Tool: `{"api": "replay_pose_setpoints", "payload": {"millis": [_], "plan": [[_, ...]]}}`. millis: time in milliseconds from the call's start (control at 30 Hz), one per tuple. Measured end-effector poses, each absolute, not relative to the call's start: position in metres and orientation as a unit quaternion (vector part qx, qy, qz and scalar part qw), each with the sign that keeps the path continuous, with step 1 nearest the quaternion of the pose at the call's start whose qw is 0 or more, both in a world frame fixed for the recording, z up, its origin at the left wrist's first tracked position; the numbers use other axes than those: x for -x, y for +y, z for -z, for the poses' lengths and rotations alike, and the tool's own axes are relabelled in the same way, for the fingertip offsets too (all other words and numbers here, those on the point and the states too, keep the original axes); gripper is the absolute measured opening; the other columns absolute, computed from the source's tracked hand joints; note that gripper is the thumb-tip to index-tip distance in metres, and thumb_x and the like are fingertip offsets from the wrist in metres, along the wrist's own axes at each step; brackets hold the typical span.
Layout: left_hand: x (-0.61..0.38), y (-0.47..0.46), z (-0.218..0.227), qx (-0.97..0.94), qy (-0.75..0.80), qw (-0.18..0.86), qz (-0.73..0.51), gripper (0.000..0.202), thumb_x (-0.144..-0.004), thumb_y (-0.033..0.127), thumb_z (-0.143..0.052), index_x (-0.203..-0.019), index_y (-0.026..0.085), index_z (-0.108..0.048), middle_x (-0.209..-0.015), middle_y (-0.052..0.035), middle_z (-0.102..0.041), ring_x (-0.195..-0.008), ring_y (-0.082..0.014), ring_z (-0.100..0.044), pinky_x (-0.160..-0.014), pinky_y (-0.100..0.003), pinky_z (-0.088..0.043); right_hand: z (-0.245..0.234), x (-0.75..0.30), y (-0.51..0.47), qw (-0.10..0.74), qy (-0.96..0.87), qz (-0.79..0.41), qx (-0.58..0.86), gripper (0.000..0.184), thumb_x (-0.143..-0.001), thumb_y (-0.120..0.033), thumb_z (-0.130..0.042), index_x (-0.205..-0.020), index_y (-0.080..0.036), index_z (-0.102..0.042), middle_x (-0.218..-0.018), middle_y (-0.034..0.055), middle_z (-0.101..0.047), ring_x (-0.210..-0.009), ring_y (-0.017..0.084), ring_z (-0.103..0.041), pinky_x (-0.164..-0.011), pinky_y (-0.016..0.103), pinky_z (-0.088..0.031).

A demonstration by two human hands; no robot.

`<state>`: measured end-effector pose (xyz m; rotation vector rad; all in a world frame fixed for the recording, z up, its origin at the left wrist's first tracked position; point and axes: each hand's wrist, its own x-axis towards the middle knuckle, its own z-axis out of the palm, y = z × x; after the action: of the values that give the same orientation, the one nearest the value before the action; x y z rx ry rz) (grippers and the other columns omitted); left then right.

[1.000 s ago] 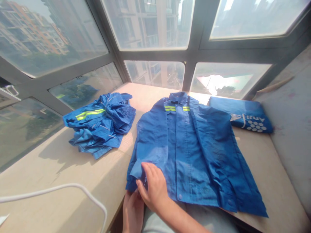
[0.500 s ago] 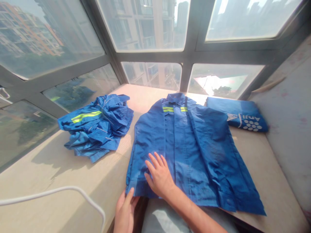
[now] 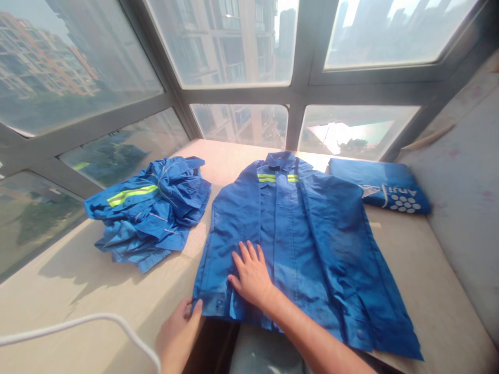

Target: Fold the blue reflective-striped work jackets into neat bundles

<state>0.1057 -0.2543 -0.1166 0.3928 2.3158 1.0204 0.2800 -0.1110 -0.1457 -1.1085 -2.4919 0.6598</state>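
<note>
A blue work jacket (image 3: 312,239) with yellow reflective strips at the chest lies spread flat, front up, on a pale wooden window ledge (image 3: 89,291). My right hand (image 3: 251,274) rests on the jacket's lower left panel, palm down with fingers stretched out. My left hand (image 3: 178,332) pinches the jacket's bottom left hem corner by the cuff, thumb on top of the cloth.
A crumpled heap of blue work clothes (image 3: 150,208) with a reflective strip lies to the left. A folded blue item with white print (image 3: 384,188) sits at the back right. A white cable (image 3: 78,324) curves over the near left ledge. Windows ring the ledge; a grey wall rises on the right.
The left sleeve fold has been laid flat. My right hand opened and slid up the panel; my left hand moved left and took the hem corner.
</note>
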Motion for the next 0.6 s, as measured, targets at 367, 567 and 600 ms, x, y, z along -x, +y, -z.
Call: {"api": "replay_pose_setpoints", "payload": {"millis": [367, 567, 600], "plan": [[-0.137, -0.164, 0.134, -0.623, 0.755, -0.013, -0.203, 0.045, -0.091, 0.038, -0.051, -0.132, 0.021, -0.062, -0.149, -0.0151, -0.049, -0.139, -0.0378, -0.041, -0.113, -0.056, -0.032, 0.142, -0.323, -0.067, 0.258, -0.858, -0.236, 0.377, 0.043, -0.092, -0.021, -0.051, -0.135, -0.015, -0.056, -0.144, 0.0138, -0.053, -0.136, 0.027, -0.045, -0.111, 0.045, -0.043], [-0.116, -0.164, 0.162, -0.666, 0.74, -0.084, -0.037, 0.057, -0.095, 0.046, -0.047, -0.145, 0.019, -0.051, -0.156, -0.0164, -0.039, -0.142, -0.0405, -0.035, -0.111, -0.059, -0.033, 0.148, -0.359, -0.064, 0.169, -0.887, -0.178, 0.39, 0.047, -0.088, -0.022, -0.059, -0.135, -0.016, -0.056, -0.151, 0.0149, -0.045, -0.143, 0.034, -0.035, -0.112, 0.05, -0.041], [-0.112, -0.167, 0.163, -0.67, 0.738, -0.083, -0.025, 0.057, -0.095, 0.048, -0.047, -0.145, 0.021, -0.051, -0.155, -0.0154, -0.041, -0.141, -0.0399, -0.037, -0.11, -0.059, -0.034, 0.148, -0.361, -0.062, 0.159, -0.89, -0.175, 0.389, 0.043, -0.089, -0.024, -0.059, -0.131, -0.016, -0.058, -0.149, 0.0148, -0.048, -0.142, 0.034, -0.036, -0.111, 0.05, -0.041]]}}
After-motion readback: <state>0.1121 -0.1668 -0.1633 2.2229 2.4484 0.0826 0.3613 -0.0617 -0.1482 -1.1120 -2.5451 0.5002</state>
